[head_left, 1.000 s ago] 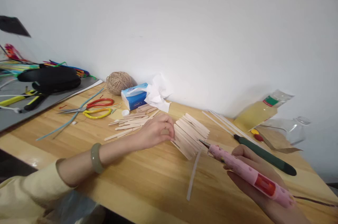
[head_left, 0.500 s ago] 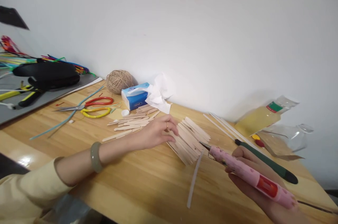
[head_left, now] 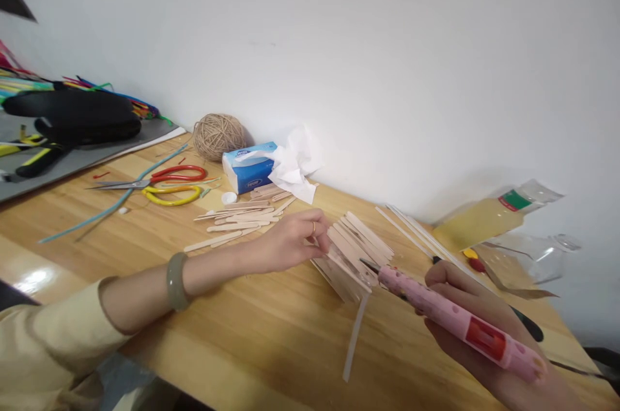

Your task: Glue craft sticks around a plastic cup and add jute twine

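Note:
My left hand (head_left: pixel 300 240) is closed in a pinch on the end of a wooden craft stick (head_left: pixel 347 271), tilted along the near part of a row of craft sticks (head_left: pixel 363 238). In my right hand (head_left: pixel 477 307) is a pink glue gun (head_left: pixel 431 301) with a red panel on its side. Its dark metal nozzle points left, just over the held stick, and I cannot tell whether it touches. A translucent white strip (head_left: pixel 355 340) sticks out toward me from beneath the row.
Loose craft sticks (head_left: pixel 237 220), scissors (head_left: pixel 167 185), a tissue pack (head_left: pixel 249 168) and a twine ball (head_left: pixel 219 137) lie to the left. At right are a yellow-filled bottle (head_left: pixel 479 223), a clear bottle (head_left: pixel 533 259), white sticks (head_left: pixel 411 230) and a dark-handled tool (head_left: pixel 530 324).
My left hand now has a craft stick tilted up from the row. The glue gun's nozzle has come slightly left, over that stick. The whole view has shifted a little.

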The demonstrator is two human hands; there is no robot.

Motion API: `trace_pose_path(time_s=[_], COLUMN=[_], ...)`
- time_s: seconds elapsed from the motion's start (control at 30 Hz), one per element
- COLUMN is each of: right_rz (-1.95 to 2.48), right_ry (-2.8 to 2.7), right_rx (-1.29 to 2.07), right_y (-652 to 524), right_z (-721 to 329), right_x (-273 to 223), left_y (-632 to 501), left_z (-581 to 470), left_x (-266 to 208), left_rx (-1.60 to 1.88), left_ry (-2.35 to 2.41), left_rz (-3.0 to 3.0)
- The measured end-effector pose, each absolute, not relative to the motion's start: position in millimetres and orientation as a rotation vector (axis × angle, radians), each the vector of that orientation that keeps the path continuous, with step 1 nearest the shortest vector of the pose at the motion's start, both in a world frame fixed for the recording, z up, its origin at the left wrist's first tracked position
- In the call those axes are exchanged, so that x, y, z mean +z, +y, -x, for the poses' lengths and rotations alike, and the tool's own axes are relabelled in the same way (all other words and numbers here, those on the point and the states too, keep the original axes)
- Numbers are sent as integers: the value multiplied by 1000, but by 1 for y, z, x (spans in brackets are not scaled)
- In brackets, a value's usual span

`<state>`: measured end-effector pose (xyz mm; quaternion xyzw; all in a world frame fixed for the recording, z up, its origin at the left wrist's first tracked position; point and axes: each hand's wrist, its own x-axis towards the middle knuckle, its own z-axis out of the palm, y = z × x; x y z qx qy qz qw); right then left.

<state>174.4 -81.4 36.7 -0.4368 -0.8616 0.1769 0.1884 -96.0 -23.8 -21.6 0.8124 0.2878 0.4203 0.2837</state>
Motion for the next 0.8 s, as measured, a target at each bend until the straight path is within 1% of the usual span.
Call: trace_pose_path(time_s=[0.1,0.23,0.4,0.6,0.8], right_rz=[1248,1294,1267,1145,1164], right_ry=[-2494,-2534,-2639,-2771,-2750], right_rx=[530,471,461,351,232], right_y=[-81,-80,-82,-90,-102], right_z=[-174,-175,-173,-181,-204], right_x=[34,29,36,46,32], left_y=[-24,-24,-28,-38,-42], left_z=[93,89,88,86,81], left_x=[-23,-27,-27,-24,-24], left_rx=[1149,1192,1216,1235,1309], left_ry=[739,698,701,670,665], left_rz=[-2168,-2178,-2273,-2375,-2426])
